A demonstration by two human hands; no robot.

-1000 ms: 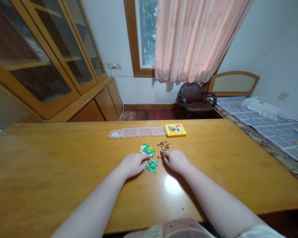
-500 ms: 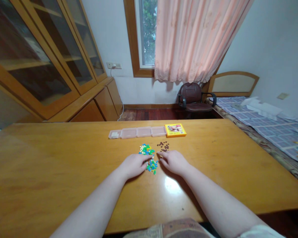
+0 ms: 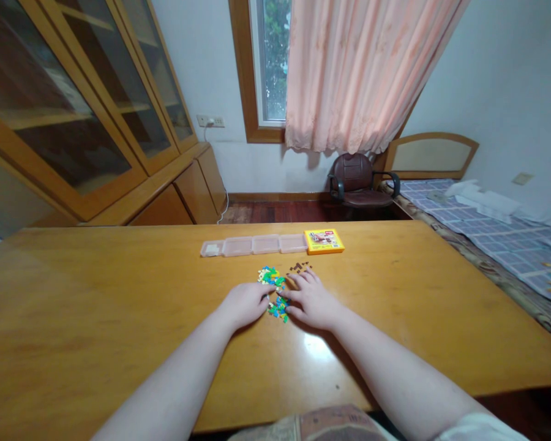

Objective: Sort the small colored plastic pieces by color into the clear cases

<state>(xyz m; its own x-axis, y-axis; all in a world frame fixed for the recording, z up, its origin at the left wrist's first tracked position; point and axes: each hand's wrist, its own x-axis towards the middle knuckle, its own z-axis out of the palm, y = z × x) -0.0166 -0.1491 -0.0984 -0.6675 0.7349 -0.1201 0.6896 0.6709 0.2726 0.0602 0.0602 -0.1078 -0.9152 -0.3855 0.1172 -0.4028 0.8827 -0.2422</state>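
A small heap of tiny coloured bricks (image 3: 272, 277), green, blue and yellow, lies on the wooden table (image 3: 119, 306) in front of me. Just right of it is a smaller heap of dark brown bricks (image 3: 299, 267). My left hand (image 3: 245, 304) rests at the heap's left edge, fingers curled onto the bricks. Spread flat over the coloured heap's right side is my right hand (image 3: 310, 297), its fingertips close to the brown bricks. What lies under either hand is hidden.
A clear plastic box with several compartments (image 3: 252, 245) lies further back, with a yellow booklet or box (image 3: 324, 241) at its right end. Beyond the table stand a brown office chair (image 3: 360, 184), a bed (image 3: 496, 233) on the right and glass-fronted cabinets (image 3: 87, 110) on the left.
My right hand has slid left and forward, its fingers opening from a pinch to lie flat over the coloured bricks. My left hand has hardly moved.
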